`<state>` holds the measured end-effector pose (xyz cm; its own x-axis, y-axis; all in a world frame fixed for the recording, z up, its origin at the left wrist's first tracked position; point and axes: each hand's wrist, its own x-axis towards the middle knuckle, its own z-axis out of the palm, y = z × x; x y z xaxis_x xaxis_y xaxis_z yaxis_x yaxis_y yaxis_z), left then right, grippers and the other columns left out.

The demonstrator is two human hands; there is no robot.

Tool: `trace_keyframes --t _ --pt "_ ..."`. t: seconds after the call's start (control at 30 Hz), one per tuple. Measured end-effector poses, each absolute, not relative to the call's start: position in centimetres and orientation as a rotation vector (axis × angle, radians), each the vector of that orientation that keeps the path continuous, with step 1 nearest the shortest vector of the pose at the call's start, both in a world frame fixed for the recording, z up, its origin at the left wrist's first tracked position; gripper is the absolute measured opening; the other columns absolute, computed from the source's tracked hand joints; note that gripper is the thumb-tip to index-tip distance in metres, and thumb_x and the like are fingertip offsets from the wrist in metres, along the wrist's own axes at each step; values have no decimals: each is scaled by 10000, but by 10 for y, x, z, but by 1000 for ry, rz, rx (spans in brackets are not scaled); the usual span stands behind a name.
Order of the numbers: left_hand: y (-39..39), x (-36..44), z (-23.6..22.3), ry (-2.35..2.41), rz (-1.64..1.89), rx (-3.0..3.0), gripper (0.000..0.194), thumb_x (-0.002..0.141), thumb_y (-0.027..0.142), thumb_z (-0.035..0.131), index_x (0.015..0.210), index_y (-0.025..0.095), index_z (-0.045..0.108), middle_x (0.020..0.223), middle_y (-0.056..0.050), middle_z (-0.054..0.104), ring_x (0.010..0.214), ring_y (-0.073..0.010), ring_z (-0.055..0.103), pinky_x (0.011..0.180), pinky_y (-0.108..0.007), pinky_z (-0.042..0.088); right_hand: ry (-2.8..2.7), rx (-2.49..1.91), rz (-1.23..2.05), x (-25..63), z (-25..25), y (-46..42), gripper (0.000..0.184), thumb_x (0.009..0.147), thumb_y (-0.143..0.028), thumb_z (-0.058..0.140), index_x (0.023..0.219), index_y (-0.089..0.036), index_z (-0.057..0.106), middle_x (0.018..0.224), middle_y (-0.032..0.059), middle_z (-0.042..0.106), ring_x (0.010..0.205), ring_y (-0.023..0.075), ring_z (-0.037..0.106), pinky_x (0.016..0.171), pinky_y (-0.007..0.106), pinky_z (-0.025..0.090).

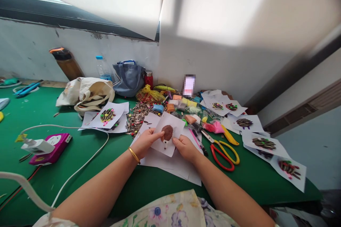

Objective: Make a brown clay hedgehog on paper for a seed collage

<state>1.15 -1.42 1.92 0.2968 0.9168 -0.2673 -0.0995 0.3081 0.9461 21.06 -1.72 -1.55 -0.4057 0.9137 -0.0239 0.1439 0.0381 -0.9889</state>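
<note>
"What have those hands got between them?"

"A white paper card (178,125), up over the loose white sheets (170,166). The left hand (144,144) pinches its left side, thumb on top, near the brown clay disc (167,133). The right hand (187,147) is closed on the lower right edge. I can't tell how the fingers underneath lie."

"Any advice on holding it?"

"Grip lightly and keep both thumbs off the disc; soft clay would take a print. I'd keep the card flat, too, since a bend could loosen what's on it."

"That disc looks matte, roundish, a bit uneven."

"Yes, with small pale and dark bits just below. Beside the sheets there's a heap of striped sunflower seeds (140,116), slim and pointed, hard next to that clay."

"And the soft-looking lumps beyond?"

"Bagged clay, I think: a blue packet (158,108), an orange one (170,107), a bright pink lump (218,127). Nearer are scissors (226,152) with looped red and yellow handles, and farther right, a seed-covered card (263,143), ridged and bumpy, on the green tabletop (106,170)."
</note>
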Motion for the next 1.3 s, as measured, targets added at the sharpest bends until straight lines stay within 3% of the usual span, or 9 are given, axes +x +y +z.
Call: trace_keyframes --t 0.2,0.4,0.6,0.77,0.93,1.17,1.3 --pt "-14 10 19 1013 855 1091 381 740 501 729 689 148 595 680 -22 633 563 -131 565 538 -224 394 -1602 -1062 1459 211 -14 -18 446 869 -534 509 855 -120 676 766 68 678 706 202 610 702 323 491" --pt "-15 13 19 1012 987 1023 385 732 509 735 702 161 572 646 0 615 528 -111 526 514 -214 377 -1555 -928 1550 212 -9 -21 497 810 -583 626 1032 -141 677 924 71 705 853 224 632 780 330 483" --pt "-16 14 22 1017 966 1015 387 746 525 714 703 153 614 695 -11 650 561 -113 552 529 -215 389 -1530 -1051 1490 208 -11 -21 507 804 -611 608 959 -134 682 877 65 698 747 190 601 683 294 457" --pt "-17 15 20 1041 928 971 377 650 398 818 886 145 667 755 -24 686 627 -153 614 602 -253 463 -1570 -1052 1492 208 -12 -21 468 818 -571 596 948 -130 681 840 52 688 711 174 580 666 281 441" --pt "-16 14 21 1059 924 1019 355 722 477 748 778 135 669 708 -29 678 599 -144 603 570 -239 436 -1566 -1058 1475 209 -13 -20 469 823 -570 590 950 -127 675 817 45 677 691 163 565 649 271 428" --pt "-17 14 20 980 874 1006 443 663 382 818 1014 139 700 935 -80 735 761 -191 664 713 -279 498 -1584 -1047 1464 209 -14 -19 462 825 -577 587 918 -134 678 833 49 687 703 168 573 661 277 438" --pt "-17 14 22 1010 882 991 361 709 458 768 877 146 702 832 -62 726 707 -189 653 650 -265 480 -1550 -1050 1479 209 -13 -19 470 810 -586 604 923 -135 676 826 46 686 691 163 567 642 270 427"
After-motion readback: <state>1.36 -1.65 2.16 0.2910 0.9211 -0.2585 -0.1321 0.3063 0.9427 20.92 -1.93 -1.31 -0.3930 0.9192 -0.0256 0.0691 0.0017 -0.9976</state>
